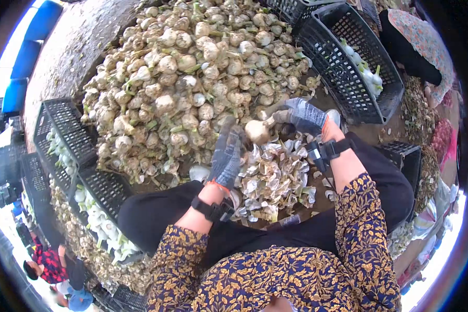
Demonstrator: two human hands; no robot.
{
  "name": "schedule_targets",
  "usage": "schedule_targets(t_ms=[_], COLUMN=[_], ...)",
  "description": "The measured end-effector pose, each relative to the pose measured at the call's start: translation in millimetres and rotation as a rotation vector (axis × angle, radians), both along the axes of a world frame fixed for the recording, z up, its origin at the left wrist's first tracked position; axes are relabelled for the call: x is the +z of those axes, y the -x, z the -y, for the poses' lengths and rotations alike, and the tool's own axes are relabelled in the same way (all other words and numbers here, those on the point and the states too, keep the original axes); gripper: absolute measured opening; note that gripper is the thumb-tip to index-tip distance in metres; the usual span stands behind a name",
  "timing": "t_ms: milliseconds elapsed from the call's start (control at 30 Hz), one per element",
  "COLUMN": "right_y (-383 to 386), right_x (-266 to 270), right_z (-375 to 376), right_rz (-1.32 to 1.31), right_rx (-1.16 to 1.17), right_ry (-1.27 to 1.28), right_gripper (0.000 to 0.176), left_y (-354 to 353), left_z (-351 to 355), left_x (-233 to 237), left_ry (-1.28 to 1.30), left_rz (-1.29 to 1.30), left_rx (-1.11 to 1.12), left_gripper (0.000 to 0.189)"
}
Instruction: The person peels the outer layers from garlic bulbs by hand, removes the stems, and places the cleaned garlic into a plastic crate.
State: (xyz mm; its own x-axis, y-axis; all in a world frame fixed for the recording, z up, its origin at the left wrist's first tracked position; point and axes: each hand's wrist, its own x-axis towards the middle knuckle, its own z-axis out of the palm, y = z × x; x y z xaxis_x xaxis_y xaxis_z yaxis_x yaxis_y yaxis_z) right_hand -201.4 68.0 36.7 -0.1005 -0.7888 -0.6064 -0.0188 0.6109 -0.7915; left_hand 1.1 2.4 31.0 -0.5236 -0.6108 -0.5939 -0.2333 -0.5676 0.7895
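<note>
My right hand [302,115], in a grey knit glove with an orange cuff, pinches a garlic bulb [257,132] by its short stem. The bulb points left, with its round pale body hanging over loose peelings. Close to the bulb's left side is my left hand [226,153], gloved the same way, its fingers stretched forward and blurred at the tips. A big heap of unpeeled garlic [197,78] rises just beyond both hands. Between my legs lies a pile of papery garlic skins [270,179].
Black plastic crates stand around me: one at the right [343,67] holds a few cleaned bulbs [370,78], and others at the left [67,125] hold white garlic [106,229]. At the upper right sits another person [418,41]; someone in a red checked shirt [52,262] is at the lower left.
</note>
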Motion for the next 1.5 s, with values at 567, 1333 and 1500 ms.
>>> schedule_targets(t_ms=[567, 1333, 1500], right_y=[-121.4, -122.9, -109.9], right_x=[33.1, 14.9, -10.6], right_z=[-7.0, -22.6, -30.9], right_rz=[-0.243, -0.893, -1.228], right_rx=[-0.357, -0.148, 0.058], right_ry=[0.227, 0.530, 0.467], right_gripper=[0.026, 0.012, 0.014], left_y=[-31.5, -23.3, -22.8], left_z=[8.0, 12.5, 8.2], left_x=[0.2, -8.6, -29.9], left_ry=[0.736, -0.358, -0.165], left_rz=[-0.258, -0.300, -0.320], left_rx=[0.017, 0.095, -0.040], left_gripper=[0.027, 0.042, 0.055])
